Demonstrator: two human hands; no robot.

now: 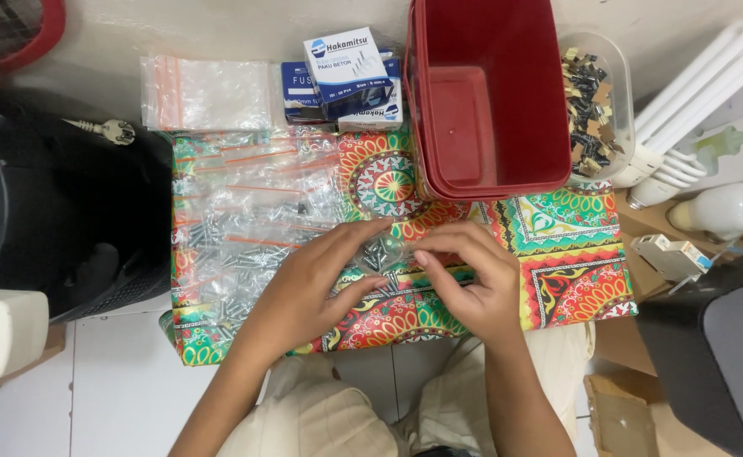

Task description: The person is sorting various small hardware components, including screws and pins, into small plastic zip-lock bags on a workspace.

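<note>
Small clear bag of screws point(381, 252) pinched between left hand point(308, 292) and right hand point(473, 288), fingers closed on it, centred over patterned cloth point(574, 254); both hands equally near.

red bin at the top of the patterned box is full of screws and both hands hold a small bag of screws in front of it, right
Not quite. The head view shows the red bin empty, not full of screws. The rest holds: it sits at the top of the patterned box, and the left hand and right hand hold a small bag of screws in front of it.
</note>
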